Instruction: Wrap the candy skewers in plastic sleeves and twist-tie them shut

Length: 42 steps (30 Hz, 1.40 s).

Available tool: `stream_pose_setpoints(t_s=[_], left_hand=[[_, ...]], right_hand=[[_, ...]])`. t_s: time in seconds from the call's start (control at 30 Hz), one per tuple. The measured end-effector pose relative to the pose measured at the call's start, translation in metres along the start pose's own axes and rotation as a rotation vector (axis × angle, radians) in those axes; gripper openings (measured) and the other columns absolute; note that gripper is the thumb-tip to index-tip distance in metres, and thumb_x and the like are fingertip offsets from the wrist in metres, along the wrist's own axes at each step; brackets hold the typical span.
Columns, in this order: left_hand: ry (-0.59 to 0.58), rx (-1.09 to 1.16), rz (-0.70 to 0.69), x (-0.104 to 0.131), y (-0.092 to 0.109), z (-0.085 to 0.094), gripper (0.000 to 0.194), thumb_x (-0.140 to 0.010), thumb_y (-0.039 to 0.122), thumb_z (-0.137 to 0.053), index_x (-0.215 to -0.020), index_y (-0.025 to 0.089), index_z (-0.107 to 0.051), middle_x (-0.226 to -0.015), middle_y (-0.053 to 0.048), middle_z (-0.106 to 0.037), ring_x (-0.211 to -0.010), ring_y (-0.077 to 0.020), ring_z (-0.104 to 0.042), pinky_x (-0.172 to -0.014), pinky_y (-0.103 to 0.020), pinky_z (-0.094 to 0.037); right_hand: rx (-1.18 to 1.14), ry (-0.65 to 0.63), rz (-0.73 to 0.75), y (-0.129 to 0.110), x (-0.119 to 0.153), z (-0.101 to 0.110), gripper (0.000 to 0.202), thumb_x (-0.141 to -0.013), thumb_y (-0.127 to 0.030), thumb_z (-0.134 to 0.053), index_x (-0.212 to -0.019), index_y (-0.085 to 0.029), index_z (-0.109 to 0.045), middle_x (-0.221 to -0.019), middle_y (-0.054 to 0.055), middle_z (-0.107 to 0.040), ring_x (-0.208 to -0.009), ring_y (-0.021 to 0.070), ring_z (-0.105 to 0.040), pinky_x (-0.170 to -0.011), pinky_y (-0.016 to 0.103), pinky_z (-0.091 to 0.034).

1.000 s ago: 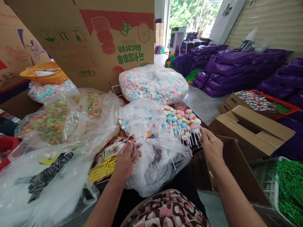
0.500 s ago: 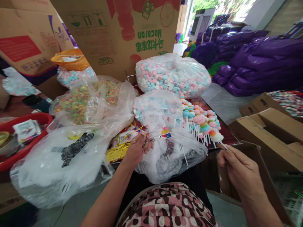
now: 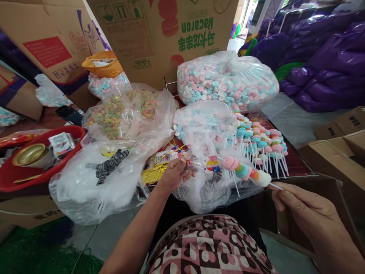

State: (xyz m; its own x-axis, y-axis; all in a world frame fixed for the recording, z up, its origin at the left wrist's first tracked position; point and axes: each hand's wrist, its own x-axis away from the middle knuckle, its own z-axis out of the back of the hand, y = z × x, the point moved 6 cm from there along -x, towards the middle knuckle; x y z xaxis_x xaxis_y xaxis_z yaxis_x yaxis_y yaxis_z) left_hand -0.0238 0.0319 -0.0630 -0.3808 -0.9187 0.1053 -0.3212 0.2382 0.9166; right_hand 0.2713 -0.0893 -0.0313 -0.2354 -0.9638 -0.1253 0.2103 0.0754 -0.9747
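Slanting multicoloured candy skewer [image 3: 245,172], tip near clear printed wrapper [image 3: 212,164]

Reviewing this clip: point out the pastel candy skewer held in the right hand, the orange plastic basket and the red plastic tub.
Pastel candy skewer [image 3: 243,172]: head view, middle of its row of candies.
Orange plastic basket [image 3: 107,70]: head view, front wall.
Red plastic tub [image 3: 11,185]: head view, near wall.

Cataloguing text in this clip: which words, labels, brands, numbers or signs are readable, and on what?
"Macaron", upside down: large carton
"马卡龙串串", upside down: same carton; smaller print unreadable
Purple-edged carton: lettering too blurred
Clear packet by the left hand, pale sachets in the red tub: too small
Lower-left carton, right-edge carton: print unclear
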Motion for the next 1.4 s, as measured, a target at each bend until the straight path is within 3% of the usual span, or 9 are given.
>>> stream_pose_setpoints(t_s=[0.17,0.33,0.47,0.7,0.93,1.13,1.23,1.4], left_hand=[[-0.006,-0.006,-0.002,-0.001,0.000,-0.003,0.057,-0.065,0.074,-0.071,-0.062,0.020,-0.053,-0.042,0.010,-0.034,-0.038,-0.0053,-0.032,-0.060,-0.033,-0.050],[0.015,-0.049,0.033,-0.001,0.001,-0.002,0.061,-0.058,0.078,-0.072,-0.061,0.019,-0.054,-0.046,0.006,-0.045,-0.039,-0.0069,-0.037,-0.045,-0.027,-0.039],[0.013,-0.057,0.061,-0.001,-0.001,-0.003,0.059,-0.059,0.076,-0.072,-0.064,0.020,-0.056,-0.053,0.002,-0.056,-0.040,-0.0065,-0.037,-0.041,-0.025,-0.029],[0.083,-0.035,0.107,0.003,0.004,-0.006,0.056,-0.066,0.073,-0.069,-0.062,0.020,-0.052,-0.049,0.005,-0.046,-0.041,-0.0065,-0.036,-0.049,-0.029,-0.043],[0.041,0.002,0.074,0.005,0.009,-0.016,0.065,-0.054,0.079,-0.073,-0.065,0.019,-0.051,-0.051,0.005,-0.049,-0.038,-0.0038,-0.031,-0.039,-0.021,-0.027],[-0.110,-0.097,0.033,-0.001,0.004,-0.020,0.065,-0.063,0.082,-0.064,-0.063,0.017,-0.054,-0.046,0.005,-0.048,-0.035,-0.0030,-0.029,-0.039,-0.021,-0.028],[-0.193,-0.178,0.063,-0.003,0.005,-0.018,0.058,-0.066,0.072,-0.070,-0.064,0.015,-0.060,-0.047,0.005,-0.047,-0.038,-0.0044,-0.034,-0.039,-0.020,-0.026],[-0.318,-0.510,0.124,-0.002,0.022,-0.022,0.054,-0.078,0.067,-0.063,-0.066,0.014,-0.062,-0.049,0.005,-0.043,-0.043,-0.0054,-0.037,-0.043,-0.020,-0.027]], right_hand=[[0.017,-0.034,-0.086,0.013,0.000,0.004,0.022,-0.079,-0.041,-0.073,-0.098,-0.033,-0.082,-0.053,0.003,-0.058,-0.052,0.0205,-0.053,-0.052,0.036,-0.039],[-0.031,-0.060,-0.233,0.022,-0.001,0.006,0.026,-0.068,-0.049,-0.079,-0.083,-0.029,-0.084,-0.048,0.006,-0.057,-0.046,0.0214,-0.050,-0.048,0.038,-0.038],[-0.095,-0.053,-0.271,0.016,-0.003,0.001,0.033,-0.063,-0.055,-0.080,-0.076,-0.026,-0.084,-0.042,0.005,-0.054,-0.041,0.0182,-0.046,-0.047,0.036,-0.035],[-0.217,-0.044,-0.279,0.001,-0.004,-0.011,0.036,-0.063,-0.058,-0.080,-0.064,-0.023,-0.079,-0.036,0.002,-0.044,-0.038,0.0148,-0.040,-0.045,0.032,-0.030],[-0.273,-0.100,-0.308,0.006,-0.003,-0.020,0.039,-0.063,-0.058,-0.080,-0.067,-0.020,-0.079,-0.037,0.003,-0.044,-0.039,0.0149,-0.040,-0.045,0.032,-0.028],[-0.209,-0.150,-0.260,0.015,0.000,-0.008,0.029,-0.073,-0.051,-0.077,-0.080,-0.023,-0.083,-0.044,0.003,-0.052,-0.043,0.0136,-0.044,-0.048,0.029,-0.033],[-0.086,-0.209,-0.226,0.020,-0.002,0.005,0.025,-0.079,-0.047,-0.075,-0.086,-0.025,-0.083,-0.050,0.003,-0.057,-0.048,0.0142,-0.049,-0.049,0.028,-0.038],[0.057,-0.286,-0.152,0.015,-0.007,0.005,0.024,-0.079,-0.045,-0.076,-0.091,-0.026,-0.083,-0.066,0.005,-0.067,-0.061,0.0167,-0.059,-0.056,0.028,-0.046]])
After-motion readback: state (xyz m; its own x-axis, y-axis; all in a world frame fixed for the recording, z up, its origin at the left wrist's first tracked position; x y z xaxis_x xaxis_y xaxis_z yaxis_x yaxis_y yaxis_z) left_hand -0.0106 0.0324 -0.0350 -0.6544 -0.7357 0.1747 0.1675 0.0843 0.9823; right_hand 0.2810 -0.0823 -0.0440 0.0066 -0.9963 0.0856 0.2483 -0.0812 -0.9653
